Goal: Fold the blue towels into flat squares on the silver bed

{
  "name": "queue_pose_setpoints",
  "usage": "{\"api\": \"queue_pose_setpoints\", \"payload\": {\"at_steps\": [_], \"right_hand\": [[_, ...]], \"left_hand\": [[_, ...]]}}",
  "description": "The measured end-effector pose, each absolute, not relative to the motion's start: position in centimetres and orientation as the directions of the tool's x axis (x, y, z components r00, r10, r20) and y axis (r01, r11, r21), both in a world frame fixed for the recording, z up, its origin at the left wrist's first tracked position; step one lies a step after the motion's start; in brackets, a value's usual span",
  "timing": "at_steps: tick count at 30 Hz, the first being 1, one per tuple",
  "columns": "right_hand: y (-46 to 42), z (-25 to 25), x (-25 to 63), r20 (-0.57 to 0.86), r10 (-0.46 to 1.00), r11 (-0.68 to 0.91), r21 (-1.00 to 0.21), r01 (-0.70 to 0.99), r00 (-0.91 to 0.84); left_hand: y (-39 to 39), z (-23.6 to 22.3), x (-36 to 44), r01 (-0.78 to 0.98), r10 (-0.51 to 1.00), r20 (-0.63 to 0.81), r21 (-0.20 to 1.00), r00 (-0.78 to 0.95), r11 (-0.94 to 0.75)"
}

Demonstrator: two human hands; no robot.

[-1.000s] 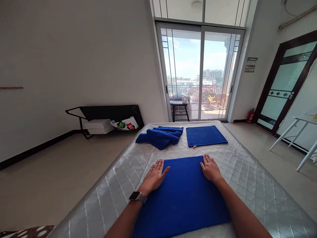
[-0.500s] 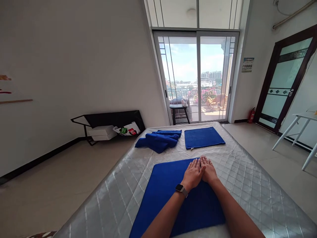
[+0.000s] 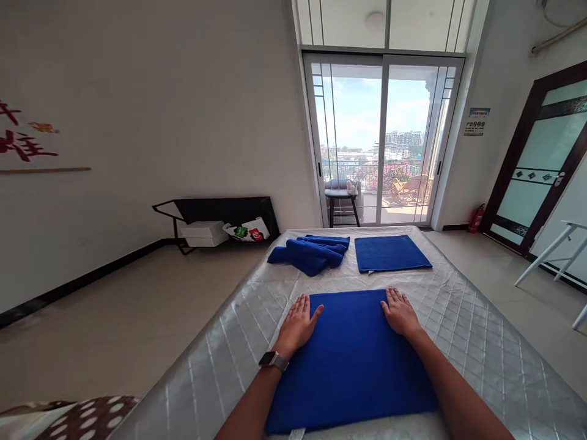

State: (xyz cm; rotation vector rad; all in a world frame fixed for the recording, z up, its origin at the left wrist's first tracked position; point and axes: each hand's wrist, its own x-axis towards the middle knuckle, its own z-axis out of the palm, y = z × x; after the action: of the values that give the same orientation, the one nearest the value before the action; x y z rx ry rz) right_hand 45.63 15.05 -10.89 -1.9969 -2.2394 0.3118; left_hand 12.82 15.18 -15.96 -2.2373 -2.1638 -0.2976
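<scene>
Head view, largest first: a quilted silver-grey mattress (image 3: 220, 348) reaches out under and past both hands. Between the hands and back towards the wearer lies the near blue cloth (image 3: 355, 360), spread flat, its far edge running from one hand to the other. Ahead of the left hand, well short of the mattress's far end, is a rumpled heap of blue cloth (image 3: 314, 255), its folds loose and uneven; how many pieces are in it cannot be told. Ahead of the right hand, apart from the heap, the far blue cloth (image 3: 393, 252) lies flat and neatly edged.

The left hand (image 3: 296, 327) and the right hand (image 3: 402, 315) are open and palm down at the two far corners of the near cloth, fingers nearly straight and close together, thumbs angled inward. Neither has anything gripped; how hard they press cannot be told. A watch (image 3: 274, 360) sits just behind the left hand, and a small pale tag (image 3: 297, 434) shows at the near edge, further back.

Judging by the layout, the far cloth looks finished, and the near one is smooth, with at most small straightening at its corners left. The heap looks undone: nothing in it is laid out flat.
</scene>
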Motion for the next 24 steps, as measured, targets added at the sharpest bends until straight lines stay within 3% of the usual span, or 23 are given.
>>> {"api": "queue_pose_setpoints", "payload": {"at_steps": [7, 24], "right_hand": [[14.8, -10.1, 45.5, -0.071, 0.992, 0.093, -0.186, 0.978, -0.108], [8.9, -10.1, 45.7, -0.046, 0.993, 0.094, -0.229, 0.969, -0.107]], "left_hand": [[14.9, -15.3, 14.2, 0.981, 0.988, 0.155, 0.186, 0.020, -0.049], [15.6, -15.7, 14.3, 0.984, 0.977, 0.209, 0.162, 0.035, -0.070]]}}
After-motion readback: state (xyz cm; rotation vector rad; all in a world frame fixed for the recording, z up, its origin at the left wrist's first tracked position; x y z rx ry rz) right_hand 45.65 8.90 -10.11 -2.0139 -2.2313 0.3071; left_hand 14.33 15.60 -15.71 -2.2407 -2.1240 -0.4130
